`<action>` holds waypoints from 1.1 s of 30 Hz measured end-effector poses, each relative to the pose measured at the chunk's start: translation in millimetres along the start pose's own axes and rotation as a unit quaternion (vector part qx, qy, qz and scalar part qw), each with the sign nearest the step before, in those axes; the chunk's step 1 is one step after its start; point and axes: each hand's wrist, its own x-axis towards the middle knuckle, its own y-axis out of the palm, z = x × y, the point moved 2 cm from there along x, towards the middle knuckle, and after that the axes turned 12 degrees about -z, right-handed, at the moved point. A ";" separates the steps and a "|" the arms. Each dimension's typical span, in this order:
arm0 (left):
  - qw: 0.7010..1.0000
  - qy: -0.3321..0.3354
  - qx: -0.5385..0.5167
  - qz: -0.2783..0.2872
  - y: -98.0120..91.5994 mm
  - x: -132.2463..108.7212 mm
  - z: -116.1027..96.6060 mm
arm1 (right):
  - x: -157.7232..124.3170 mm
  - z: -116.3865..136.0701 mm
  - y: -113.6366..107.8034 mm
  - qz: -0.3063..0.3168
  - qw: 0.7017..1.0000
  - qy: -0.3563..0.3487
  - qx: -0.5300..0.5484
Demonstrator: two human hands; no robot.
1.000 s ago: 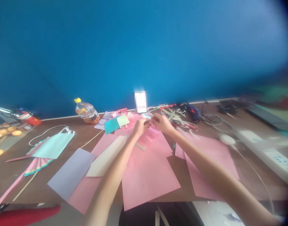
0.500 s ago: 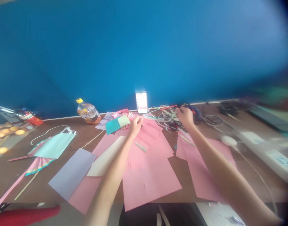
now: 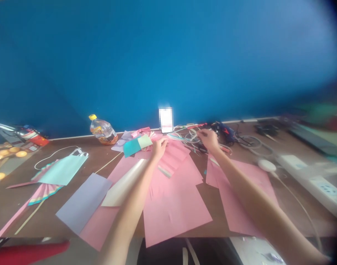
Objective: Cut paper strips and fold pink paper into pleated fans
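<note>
My left hand (image 3: 159, 147) is closed at the upper left edge of a pink folded paper (image 3: 175, 156), its fingertips pinched on it. Crease lines run across that paper, which lies over a larger pink sheet (image 3: 176, 217). Over a tangle of thin pale paper strips (image 3: 191, 137), my right hand (image 3: 208, 139) is closed with thumb and fingers together. What it holds, if anything, is too small to make out. A teal and pale green paper piece (image 3: 134, 146) lies just left of my left hand.
A bright phone-like screen (image 3: 166, 119) stands against the blue wall. At the left are a tilted drink bottle (image 3: 103, 130), a face mask (image 3: 65, 169) and a pleated fan (image 3: 45, 193). Lilac paper (image 3: 85, 202) lies in front; a white power strip (image 3: 323, 187) and cables are at the right.
My right hand has moved left and slightly down, nearer to my left hand. The left hand stays almost in place at the pink folded paper.
</note>
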 end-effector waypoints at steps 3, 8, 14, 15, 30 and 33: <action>1.000 0.016 0.011 -0.006 -0.2 -0.9 0.5 | -0.9 1.6 0.3 0.011 1.000 0.020 0.020; 1.000 0.018 0.009 -0.005 0.4 -1.4 0.2 | -1.2 -3.6 -0.2 -0.028 0.999 0.042 -0.015; 1.000 -0.021 0.015 -0.016 -0.7 1.3 -1.9 | -1.2 -4.4 6.4 -0.009 0.991 0.081 0.104; 1.000 -0.018 0.016 -0.018 -1.4 1.5 -2.3 | -1.4 -2.6 7.3 0.002 0.991 0.077 0.109; 0.997 0.056 0.024 0.037 8.2 -2.9 -7.1 | -1.6 -2.9 2.9 -0.021 0.997 0.059 0.040; 0.997 0.054 0.045 0.035 7.6 -4.3 -9.0 | -1.3 -3.6 -0.3 -0.036 0.998 0.058 0.011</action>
